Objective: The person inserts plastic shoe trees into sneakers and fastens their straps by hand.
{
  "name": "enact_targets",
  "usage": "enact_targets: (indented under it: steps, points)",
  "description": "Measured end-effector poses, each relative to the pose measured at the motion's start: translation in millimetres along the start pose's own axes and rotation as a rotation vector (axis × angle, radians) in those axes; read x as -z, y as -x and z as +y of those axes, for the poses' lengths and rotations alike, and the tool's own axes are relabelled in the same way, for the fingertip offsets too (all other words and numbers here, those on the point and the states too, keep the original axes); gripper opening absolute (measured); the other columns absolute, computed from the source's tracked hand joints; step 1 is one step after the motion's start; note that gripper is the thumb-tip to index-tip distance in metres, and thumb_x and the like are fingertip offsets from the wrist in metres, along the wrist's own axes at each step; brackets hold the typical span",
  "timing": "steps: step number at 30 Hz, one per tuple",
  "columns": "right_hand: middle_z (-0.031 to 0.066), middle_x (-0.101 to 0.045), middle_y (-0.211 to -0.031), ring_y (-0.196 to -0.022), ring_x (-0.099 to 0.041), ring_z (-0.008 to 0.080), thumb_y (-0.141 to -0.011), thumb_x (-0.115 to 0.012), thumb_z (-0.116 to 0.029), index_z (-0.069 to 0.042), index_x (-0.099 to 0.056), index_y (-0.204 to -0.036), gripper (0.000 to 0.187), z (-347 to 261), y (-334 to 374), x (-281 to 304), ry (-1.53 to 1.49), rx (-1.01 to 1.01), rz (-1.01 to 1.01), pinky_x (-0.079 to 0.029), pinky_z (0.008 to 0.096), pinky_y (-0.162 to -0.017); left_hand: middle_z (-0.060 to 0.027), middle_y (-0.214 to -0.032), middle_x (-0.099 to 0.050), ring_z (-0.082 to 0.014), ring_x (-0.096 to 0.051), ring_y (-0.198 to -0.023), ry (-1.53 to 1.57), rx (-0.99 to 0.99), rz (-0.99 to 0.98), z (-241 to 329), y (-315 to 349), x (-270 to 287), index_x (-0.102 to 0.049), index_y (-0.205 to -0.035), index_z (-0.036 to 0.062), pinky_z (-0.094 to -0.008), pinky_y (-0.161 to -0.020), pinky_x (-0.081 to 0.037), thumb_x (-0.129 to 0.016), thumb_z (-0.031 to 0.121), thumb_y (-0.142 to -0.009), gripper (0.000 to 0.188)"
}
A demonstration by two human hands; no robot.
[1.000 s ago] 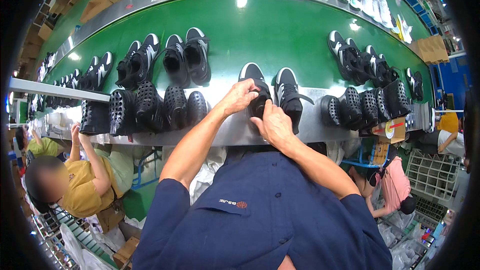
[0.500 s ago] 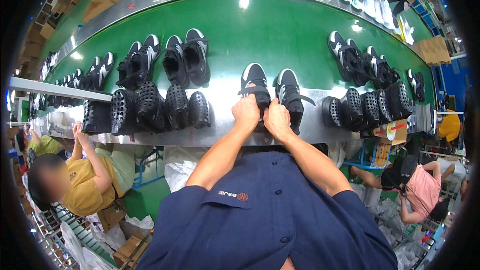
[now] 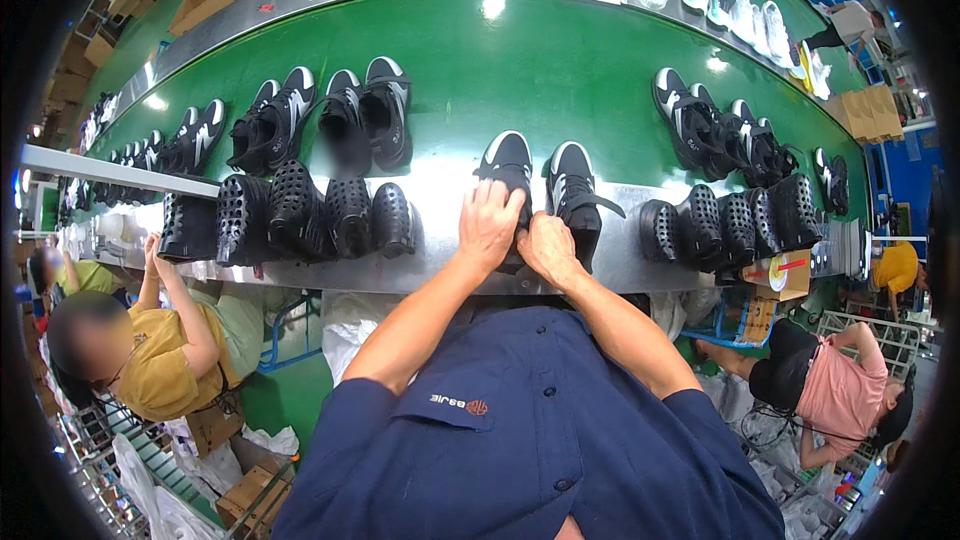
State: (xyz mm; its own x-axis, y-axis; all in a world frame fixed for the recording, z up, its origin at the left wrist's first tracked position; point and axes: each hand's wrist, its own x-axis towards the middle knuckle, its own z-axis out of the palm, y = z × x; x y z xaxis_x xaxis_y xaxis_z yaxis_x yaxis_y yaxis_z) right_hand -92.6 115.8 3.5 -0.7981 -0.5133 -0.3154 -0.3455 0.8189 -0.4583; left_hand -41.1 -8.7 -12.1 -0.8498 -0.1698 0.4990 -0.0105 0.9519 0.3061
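Observation:
A pair of black sneakers with white-edged toes stands in front of me, toes pointing away. My left hand (image 3: 489,223) is closed over the upper of the left sneaker (image 3: 508,152), its fingers bent across the strap area and hiding most of it. Around the right side of that same shoe's opening, my right hand (image 3: 551,248) is closed, its fingertips partly hidden. Close beside it stands the right sneaker (image 3: 570,170), untouched, with its black strap (image 3: 604,205) sticking out loose to the right.
More black sneakers (image 3: 386,115) stand in pairs to the left and right on the green belt (image 3: 480,60). Black perforated shoe-shaped forms (image 3: 295,210) line the metal edge (image 3: 440,265) on both sides. A white bar (image 3: 120,172) crosses at left. Co-workers sit at both sides.
My left hand has moved up over the left sneaker's upper, covering the strap that showed before. The right hand has shifted slightly down along the same shoe.

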Motion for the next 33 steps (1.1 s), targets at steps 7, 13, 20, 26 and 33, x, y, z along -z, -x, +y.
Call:
enact_targets:
  steps: [7, 13, 20, 26, 33]
  points:
    - [0.0206, -0.07, -0.069, -0.056, -0.07, 0.0282, -0.087, -0.06, -0.011, 0.017, -0.062, -0.088, 0.028, -3, -7, 16, -0.393, -0.202, -0.305, -0.059, 0.0385, -0.059, -0.012, -0.095, -0.058, -0.0333, -0.059, -0.09, 0.312, 0.262, -0.207, 3, 23, 37, -0.063, -0.107, 0.0076, -0.0419, -0.08, -0.048, -0.067, 0.015, -0.083, 0.025]
    - [0.0157, -0.07, -0.081, -0.06, -0.07, 0.0215, -0.093, -0.063, -0.008, 0.008, -0.064, -0.1, 0.018, -9, 27, -21, -0.808, -0.276, -0.326, -0.059, 0.0318, -0.053, -0.0236, -0.128, -0.056, -0.0343, -0.063, -0.105, 0.978, 1.64, -0.609, 2, 52, 53, -0.031, -0.149, 0.005, -0.0571, -0.078, -0.058, -0.077, 0.017, -0.076, 0.087]
    - [0.0052, -0.068, -0.075, -0.059, -0.06, 0.0091, -0.089, -0.073, -0.015, 0.001, -0.066, -0.098, 0.019, -7, 48, 91, -0.44, -0.022, -0.595, -0.049, 0.0241, -0.052, -0.0214, -0.113, -0.066, -0.0309, -0.064, -0.106, 0.494, 1.199, -0.248, 8, 91, 96, -0.054, -0.136, 0.0087, -0.0368, -0.095, -0.049, -0.067, 0.0, -0.068, 0.069]
    - [-0.004, -0.05, -0.078, -0.068, -0.047, 0.0043, -0.085, -0.077, -0.013, -0.008, -0.062, -0.129, 0.047, -39, 51, 150, -0.715, 0.333, -0.518, -0.041, 0.0229, -0.059, -0.0212, -0.131, -0.053, -0.0371, -0.054, -0.122, 0.404, 0.87, -0.293, 5, 61, 143, -0.06, -0.134, 0.0142, -0.0376, -0.108, -0.042, -0.066, -0.003, -0.064, 0.072]
    - [0.0022, -0.059, -0.081, -0.07, -0.052, 0.0084, -0.087, -0.076, -0.016, 0.001, -0.068, -0.091, 0.019, -36, 50, 136, -0.645, 0.448, -0.522, -0.043, 0.0273, -0.063, -0.0226, -0.137, -0.048, -0.0407, -0.049, -0.128, 0.427, 0.613, -0.366, 0, 27, 158, -0.061, -0.135, 0.0163, -0.042, -0.112, -0.039, -0.063, -0.006, -0.063, 0.075]
